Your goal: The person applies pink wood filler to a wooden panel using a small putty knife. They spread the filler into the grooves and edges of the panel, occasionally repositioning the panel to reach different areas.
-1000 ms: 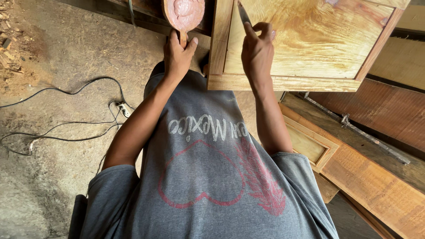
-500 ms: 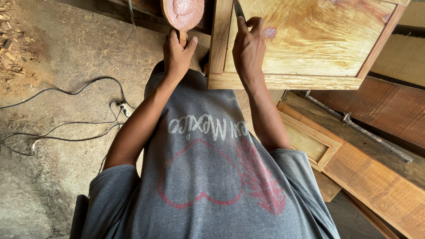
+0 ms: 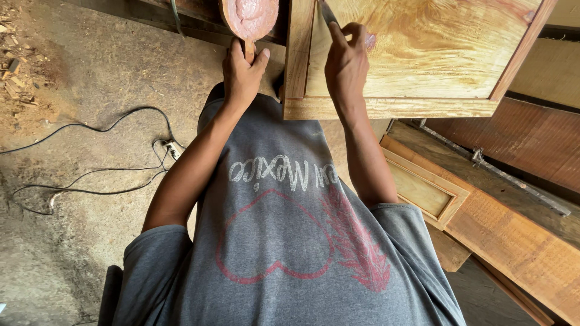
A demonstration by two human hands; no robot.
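My left hand grips the short handle of a round wooden paddle smeared with pinkish filler, held just left of a framed wooden panel. My right hand is shut on a thin metal putty knife, its blade against the groove where the panel's left frame strip meets the light grained board. The top of the blade runs out of view. My grey printed shirt fills the lower middle.
Black cables and a plug lie on the dusty concrete floor at left. Wood chips are scattered at the far left. Another framed wooden door and boards lie on the floor at right.
My right hand has slid left along the panel toward the frame strip, taking the knife with it. The left hand and paddle have stayed put.
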